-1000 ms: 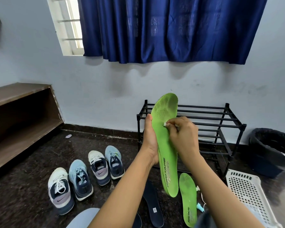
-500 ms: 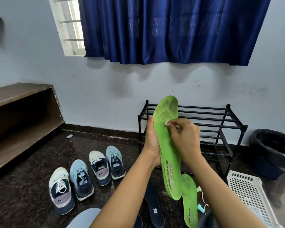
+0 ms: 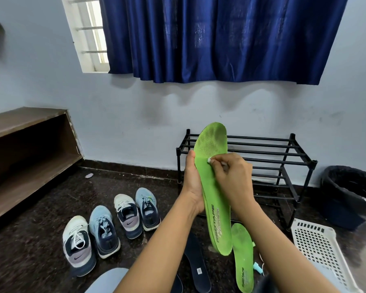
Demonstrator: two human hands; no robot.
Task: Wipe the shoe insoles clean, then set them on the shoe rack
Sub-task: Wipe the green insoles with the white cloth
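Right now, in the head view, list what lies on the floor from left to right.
In order: white shoe, blue shoe, second white shoe, second blue shoe, dark insole, green insole on the floor, white basket, black bin.

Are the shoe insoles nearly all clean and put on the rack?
Not nearly. Done: nothing, the shoe rack holds no insoles. In hand: the left hand holds a green insole upright while the right hand rubs a small white wipe on it. Left: the second green insole and a dark insole lie on the floor.
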